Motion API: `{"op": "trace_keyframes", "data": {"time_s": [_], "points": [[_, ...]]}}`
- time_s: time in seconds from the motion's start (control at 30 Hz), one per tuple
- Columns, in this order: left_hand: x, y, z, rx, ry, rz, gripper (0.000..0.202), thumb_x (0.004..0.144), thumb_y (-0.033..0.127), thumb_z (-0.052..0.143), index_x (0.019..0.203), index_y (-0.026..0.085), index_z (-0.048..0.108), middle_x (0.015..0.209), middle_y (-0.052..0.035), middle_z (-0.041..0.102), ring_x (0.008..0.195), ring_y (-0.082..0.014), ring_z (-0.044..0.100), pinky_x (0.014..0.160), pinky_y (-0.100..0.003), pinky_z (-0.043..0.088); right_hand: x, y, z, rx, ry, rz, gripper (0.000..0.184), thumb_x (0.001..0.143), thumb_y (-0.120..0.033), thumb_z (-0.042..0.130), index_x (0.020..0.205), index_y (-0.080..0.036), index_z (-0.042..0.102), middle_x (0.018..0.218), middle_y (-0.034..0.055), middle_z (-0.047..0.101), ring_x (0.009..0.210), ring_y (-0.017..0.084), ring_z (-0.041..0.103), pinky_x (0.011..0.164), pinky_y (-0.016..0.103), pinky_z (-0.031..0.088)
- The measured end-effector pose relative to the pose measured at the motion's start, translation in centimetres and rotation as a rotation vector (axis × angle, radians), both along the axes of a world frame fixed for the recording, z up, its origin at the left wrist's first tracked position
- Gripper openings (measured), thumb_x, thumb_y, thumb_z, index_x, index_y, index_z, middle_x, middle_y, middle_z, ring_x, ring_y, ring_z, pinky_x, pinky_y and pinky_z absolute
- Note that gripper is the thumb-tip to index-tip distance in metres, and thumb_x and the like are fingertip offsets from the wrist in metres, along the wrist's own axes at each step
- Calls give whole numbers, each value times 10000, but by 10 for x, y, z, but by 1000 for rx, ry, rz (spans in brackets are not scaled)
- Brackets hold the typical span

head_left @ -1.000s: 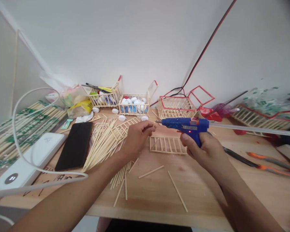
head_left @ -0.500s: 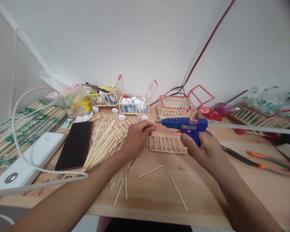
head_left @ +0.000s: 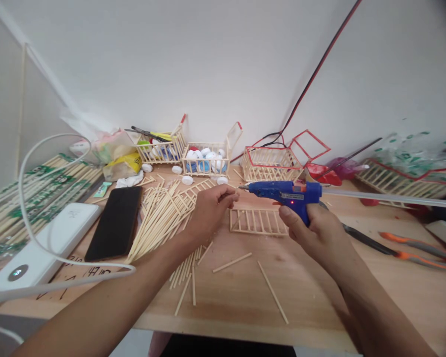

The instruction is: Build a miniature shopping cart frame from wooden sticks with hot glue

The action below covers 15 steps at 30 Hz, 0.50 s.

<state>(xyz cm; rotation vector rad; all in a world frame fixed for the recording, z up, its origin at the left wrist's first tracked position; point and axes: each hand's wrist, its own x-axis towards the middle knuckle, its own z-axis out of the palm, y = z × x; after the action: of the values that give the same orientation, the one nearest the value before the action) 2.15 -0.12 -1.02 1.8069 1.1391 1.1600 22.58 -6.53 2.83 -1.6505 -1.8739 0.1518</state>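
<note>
The right hand (head_left: 315, 230) is closed around the handle of a blue glue gun (head_left: 273, 190), which is held about level above the table (head_left: 312, 312), its nozzle pointed at the left hand (head_left: 212, 208). The left thumb and fingertips are pressed together just beside that nozzle; whether a small piece is pinched between them cannot be told. A long clear rod (head_left: 386, 198) is seen sticking out of the gun's rear, past the right hand.

The gun is judged light and stiff, but made a little awkward by the rod, by which its back end may be tugged. It is best gripped by the plastic handle; the metal nozzle is probably hot and should be kept off the fingers.

On the near side of the hands, loose sticks (head_left: 232, 263) are scattered. Below and between the hands, a small ladder-like frame (head_left: 254, 232) is laid flat; it is likely fragile at its joints and best lifted by its long rails. Left of the left hand, a pile of sticks (head_left: 154, 223) is spread, with a phone (head_left: 115, 223) placed farther left. Beyond both hands, towards the wall (head_left: 189, 59), a basket of bottle caps (head_left: 205, 174) and a red-trimmed basket (head_left: 273, 168) are set.
</note>
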Motion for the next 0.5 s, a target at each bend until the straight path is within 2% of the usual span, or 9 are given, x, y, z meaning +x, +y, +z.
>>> {"op": "trace_keyframes", "data": {"time_s": [0.5], "points": [[0, 1, -2, -4, -17, 6, 143, 839, 225, 579, 725, 181, 652, 656, 32, 619, 671, -122, 571, 672, -251, 395, 1, -1, 0, 24, -32, -10, 507, 874, -622, 388, 558, -231, 445, 488, 22, 512, 470, 169, 485, 476, 289, 336]]}}
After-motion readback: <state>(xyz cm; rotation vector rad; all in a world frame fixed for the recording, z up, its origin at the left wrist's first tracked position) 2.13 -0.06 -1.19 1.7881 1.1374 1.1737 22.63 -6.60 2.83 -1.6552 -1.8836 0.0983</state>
